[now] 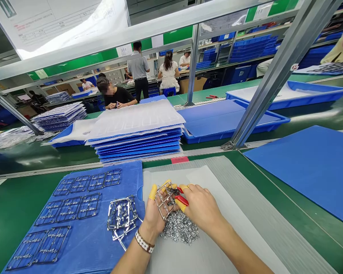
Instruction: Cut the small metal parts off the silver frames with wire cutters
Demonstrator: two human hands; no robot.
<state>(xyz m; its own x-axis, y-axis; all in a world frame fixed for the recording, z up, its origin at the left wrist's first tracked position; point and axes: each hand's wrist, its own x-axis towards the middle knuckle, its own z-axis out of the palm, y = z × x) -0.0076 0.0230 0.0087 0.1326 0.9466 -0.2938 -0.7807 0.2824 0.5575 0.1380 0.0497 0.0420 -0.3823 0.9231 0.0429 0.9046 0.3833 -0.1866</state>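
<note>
My left hand, with yellow finger cots on its fingertips, holds a silvery sprue frame of small moulded parts. Closed around red-handled nippers is my right hand; their jaws reach to the frame's right side. Just below both hands lies a heap of small shiny metallic-looking pieces on a pale sheet. To the left, a stack of chrome-coloured sprue frames rests on a blue sheet. Rows of darker sprue frames are laid out further left on it.
Behind the work area stands a tall stack of blue and white sheets. A blue tray and a slanted metal post are to its right. Another blue sheet lies at the right. A co-worker sits across the bench.
</note>
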